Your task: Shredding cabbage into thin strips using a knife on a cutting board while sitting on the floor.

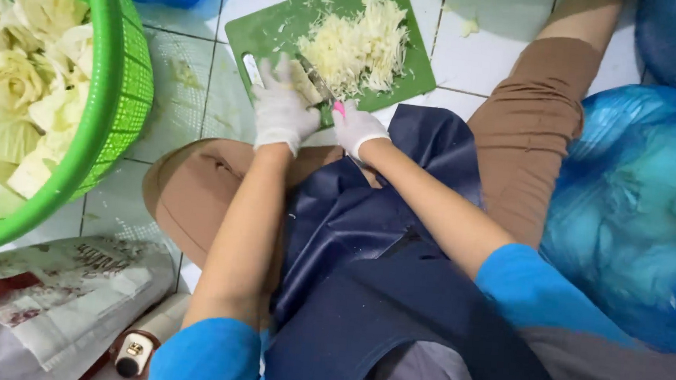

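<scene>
My right hand (356, 128), gloved, is closed around a pink-handled knife (318, 84); the blade runs toward eleven o'clock over the near edge of the green cutting board (266, 30) on the tiled floor (474, 57). My left hand (282, 108), also gloved, presses down on a piece of cabbage (307, 82) just beside the blade, fingers curled over it. The shredded cabbage pile (358, 44) lies at one o'clock from the knife. A green basket (127, 80) of cabbage leaves stands at nine o'clock, well apart.
</scene>
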